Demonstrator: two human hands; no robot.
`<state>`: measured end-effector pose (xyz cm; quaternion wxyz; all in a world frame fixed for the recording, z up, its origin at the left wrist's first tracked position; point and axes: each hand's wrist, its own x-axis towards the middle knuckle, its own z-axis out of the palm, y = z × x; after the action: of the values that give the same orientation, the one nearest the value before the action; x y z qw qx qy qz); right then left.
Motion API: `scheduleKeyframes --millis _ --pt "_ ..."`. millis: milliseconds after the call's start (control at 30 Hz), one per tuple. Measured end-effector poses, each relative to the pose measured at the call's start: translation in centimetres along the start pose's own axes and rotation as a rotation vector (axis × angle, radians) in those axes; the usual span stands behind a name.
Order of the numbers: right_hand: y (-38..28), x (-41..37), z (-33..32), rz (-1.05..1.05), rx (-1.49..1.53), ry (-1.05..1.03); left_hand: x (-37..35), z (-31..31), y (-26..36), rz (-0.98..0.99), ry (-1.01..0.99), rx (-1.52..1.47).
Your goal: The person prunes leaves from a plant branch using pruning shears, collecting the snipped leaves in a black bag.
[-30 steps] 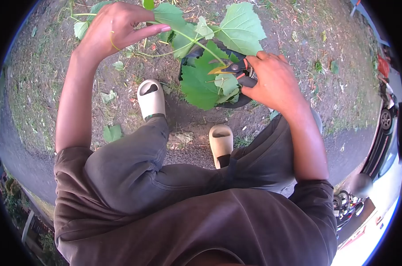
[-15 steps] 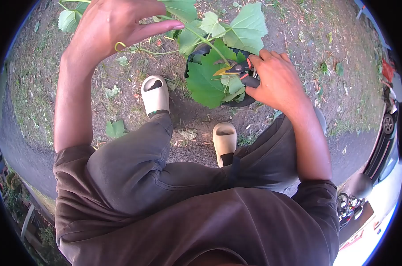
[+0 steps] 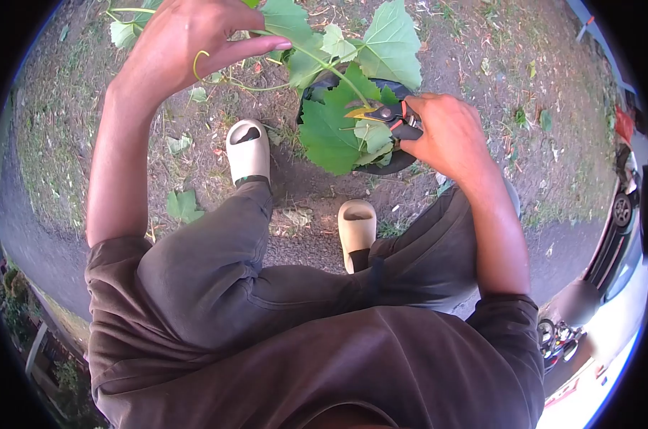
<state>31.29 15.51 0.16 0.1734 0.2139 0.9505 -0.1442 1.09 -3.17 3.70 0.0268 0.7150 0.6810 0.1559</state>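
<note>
Upper left of frame: left hand (image 3: 184,43), fingers closed on a thin stem (image 3: 317,58), thumb stretched right along it. Stem slanting from there down toward top centre, carrying broad leaves (image 3: 331,136).

Right of centre, upper half: right hand (image 3: 449,136), fingers wrapped tight round the handles of shears (image 3: 381,112). Blade tips pointing left and meeting the stem among the leaves; whether parted or together, cannot tell.

Just beneath leaves and shears: a black pot (image 3: 388,166), rim mostly hidden by foliage, lower edge showing.

Left of the pot and near it, one pale shoe (image 3: 247,150); lower, at centre, the other (image 3: 357,225). Bare dirt (image 3: 474,50) open above and right of the hands. At far right edge, a car (image 3: 624,236), well apart from both hands.
</note>
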Motion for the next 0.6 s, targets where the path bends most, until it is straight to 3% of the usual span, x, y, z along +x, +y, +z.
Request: scheduleKeyframes --millis 100,267,333,367,433,467,533,600 --pt "0.4 -0.2 0.0 0.009 -0.03 -0.039 -1.2 0.6 0.0 0.029 0.032 0.006" --pt "1.8 -1.1 -2.4 -0.033 0.012 -0.056 -3.2 -1.7 2.2 -0.183 -0.03 0.025" --pt "2.0 -1.5 -4.7 0.021 0.137 -0.145 -4.3 -3.8 2.8 -0.221 0.097 0.054" --pt "2.2 -1.5 -4.4 0.01 0.108 -0.087 -4.6 -5.4 2.7 -0.211 0.109 0.098" --pt "0.8 -0.6 -5.8 -0.002 0.139 -0.151 -5.6 -9.4 3.3 -0.586 0.185 -0.062" --pt "-0.5 0.0 -6.5 0.002 0.156 -0.254 -5.6 -11.4 3.8 -0.612 0.203 -0.022" --pt "-2.8 1.1 -5.8 -0.132 0.192 -0.277 -5.8 -15.7 4.2 -0.798 0.307 0.205" --pt "-5.6 2.1 -5.8 -0.228 0.245 -0.279 -6.2 -18.1 4.9 -0.87 0.403 0.215"
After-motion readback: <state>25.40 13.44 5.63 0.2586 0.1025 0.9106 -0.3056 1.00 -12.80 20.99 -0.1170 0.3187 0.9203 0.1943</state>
